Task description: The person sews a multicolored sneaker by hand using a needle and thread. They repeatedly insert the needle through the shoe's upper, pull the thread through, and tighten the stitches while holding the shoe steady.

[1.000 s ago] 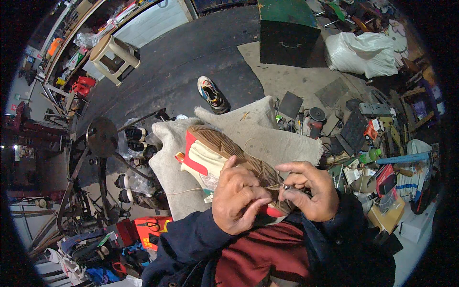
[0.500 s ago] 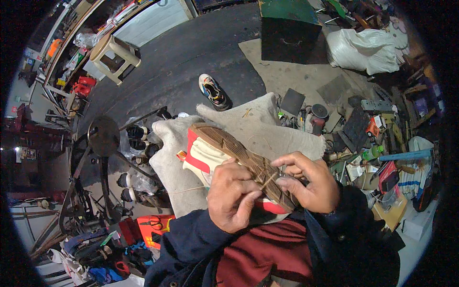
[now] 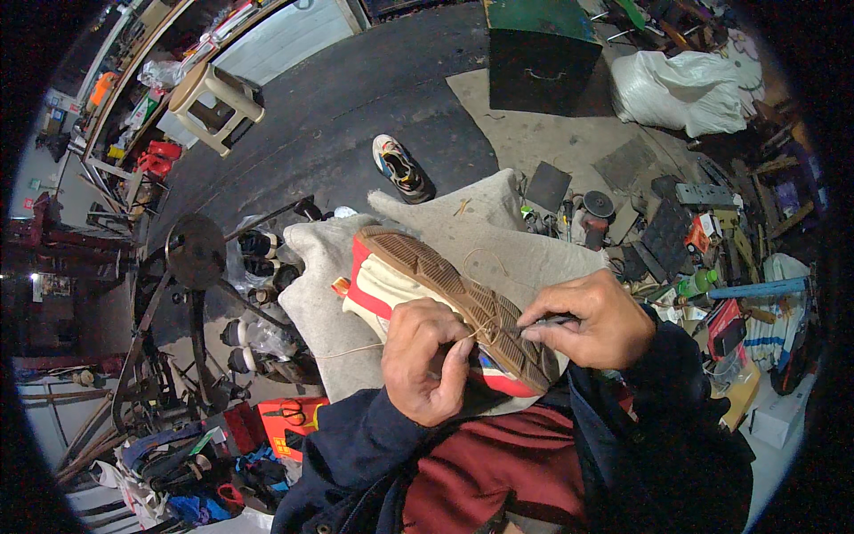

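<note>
Shoe [image 3: 449, 289]: cream and red, tipped on its side over a grey cloth [image 3: 325, 307], brown sole turned up, heel toward the upper left, toe at the lower right near the person's body; its inside is hidden.
Thread [image 3: 349, 353]: pale, coming in from the left over the cloth, passing the left hand [image 3: 422, 356] and looping over the forward part of the sole.
Left fingers: thumb and forefinger pinched together on the thread at the sole's edge, the others curled in against the shoe's side.
Right fingers: on the right hand [image 3: 596, 325], thumb and forefinger closed round a slim dark tool [image 3: 556, 321] beside the sole.
Cloth edges: frayed at the right, well past the shoe; the far edge reaches the dark floor [image 3: 311, 142].
Second shoe [image 3: 400, 167]: on that floor, just beyond the cloth, opening upward.
Clear plastic bag [image 3: 267, 338]: left of the cloth, among shoes; which lie inside it, I cannot tell.
Red packet [image 3: 289, 436]: by the left sleeve, scissors [image 3: 289, 411] on top.
Floor room: a broad dark stretch from the cloth to the beige stool [image 3: 213, 107].
Chest [image 3: 543, 71]: green top, black front with a handle; contents hidden.
White sack [image 3: 676, 93]: bulging, right of the chest, contents hidden.
</note>
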The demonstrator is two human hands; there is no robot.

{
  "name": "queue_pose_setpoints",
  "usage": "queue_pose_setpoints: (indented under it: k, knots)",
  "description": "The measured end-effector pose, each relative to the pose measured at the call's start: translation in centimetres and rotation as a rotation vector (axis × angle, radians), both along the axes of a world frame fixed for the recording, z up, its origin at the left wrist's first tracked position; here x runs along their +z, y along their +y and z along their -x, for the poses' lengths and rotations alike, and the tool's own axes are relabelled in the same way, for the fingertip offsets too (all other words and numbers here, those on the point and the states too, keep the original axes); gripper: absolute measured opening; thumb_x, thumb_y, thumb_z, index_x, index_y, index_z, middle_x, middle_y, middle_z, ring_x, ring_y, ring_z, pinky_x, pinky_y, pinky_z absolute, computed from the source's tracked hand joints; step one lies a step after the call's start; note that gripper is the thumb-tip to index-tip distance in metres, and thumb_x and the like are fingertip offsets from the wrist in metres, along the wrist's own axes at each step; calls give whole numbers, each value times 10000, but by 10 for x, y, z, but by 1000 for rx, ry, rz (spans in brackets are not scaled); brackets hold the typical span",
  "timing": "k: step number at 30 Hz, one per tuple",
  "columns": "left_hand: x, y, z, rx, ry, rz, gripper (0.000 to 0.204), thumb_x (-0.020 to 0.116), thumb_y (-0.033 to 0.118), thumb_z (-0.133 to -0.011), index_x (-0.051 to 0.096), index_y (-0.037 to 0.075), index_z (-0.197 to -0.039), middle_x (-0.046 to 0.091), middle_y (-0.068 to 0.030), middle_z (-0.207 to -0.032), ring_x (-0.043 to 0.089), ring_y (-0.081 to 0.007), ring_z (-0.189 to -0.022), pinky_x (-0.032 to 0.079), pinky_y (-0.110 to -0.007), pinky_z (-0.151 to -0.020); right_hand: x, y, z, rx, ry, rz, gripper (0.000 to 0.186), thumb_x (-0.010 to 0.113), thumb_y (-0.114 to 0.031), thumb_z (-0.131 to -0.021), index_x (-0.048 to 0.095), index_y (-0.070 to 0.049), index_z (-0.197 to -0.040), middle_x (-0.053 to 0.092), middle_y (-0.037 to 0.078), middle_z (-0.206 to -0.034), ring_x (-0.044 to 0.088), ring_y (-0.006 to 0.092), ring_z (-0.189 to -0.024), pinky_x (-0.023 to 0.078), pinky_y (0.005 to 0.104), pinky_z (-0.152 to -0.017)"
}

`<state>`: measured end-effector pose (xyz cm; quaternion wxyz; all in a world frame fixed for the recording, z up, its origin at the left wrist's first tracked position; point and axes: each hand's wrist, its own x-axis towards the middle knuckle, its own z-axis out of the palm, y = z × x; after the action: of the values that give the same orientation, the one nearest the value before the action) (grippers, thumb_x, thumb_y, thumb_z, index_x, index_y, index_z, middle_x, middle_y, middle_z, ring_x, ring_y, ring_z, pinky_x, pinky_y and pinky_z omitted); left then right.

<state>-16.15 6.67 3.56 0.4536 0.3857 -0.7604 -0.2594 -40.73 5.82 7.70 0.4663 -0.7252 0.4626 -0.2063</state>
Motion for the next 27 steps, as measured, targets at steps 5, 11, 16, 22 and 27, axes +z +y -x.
queue_pose_setpoints:
  k: [5, 11, 16, 22, 27]
  knots:
    - [0, -3, 2, 3, -17, 2, 134, 634, -51, -726, 608, 31, -829, 596, -109, -846, 560, -315, -849, 450, -390, -804, -12, 6, 11, 37, -465, 17, 87, 723, -98, -836, 722, -25, -882, 743, 105, -853, 689, 176, -677, 516, 342, -590]
    - [-1, -4, 2, 5, -21, 4, 123, 633, -38, -733, 606, 35, -828, 593, -106, -842, 555, -316, -838, 444, -388, -798, -10, -21, 52, -861, -1585, 85, 364, 482, -336, -1048, 558, 1, -1162, 351, -23, -664, 296, 46, -497, 249, 223, -443]
    - [-2, -4, 2, 2, -22, -6, 126, 632, -35, -737, 611, 35, -839, 597, -105, -846, 559, -318, -842, 444, -390, -800, -30, -1, 0, -683, -782, 212, 356, 627, -237, -950, 638, -3, -1217, 662, 72, -908, 581, 96, -690, 450, 246, -569]
    - [-1, -3, -1, -23, -10, -3, 143, 644, -42, -737, 611, 32, -856, 597, -106, -846, 562, -321, -845, 446, -395, -808, -35, 5, -15, -135, -130, 90, 274, 722, -53, -808, 710, 5, -1075, 692, 128, -920, 645, 140, -786, 469, 277, -638]
    - [-6, -3, -2, -2, 2, -1, 84, 623, -7, -780, 618, 31, -855, 612, -112, -853, 562, -306, -863, 442, -388, -845, -24, 6, 9, -116, -212, -22, 217, 681, -158, -911, 640, 18, -792, 701, 170, -884, 662, 175, -748, 472, 271, -617]
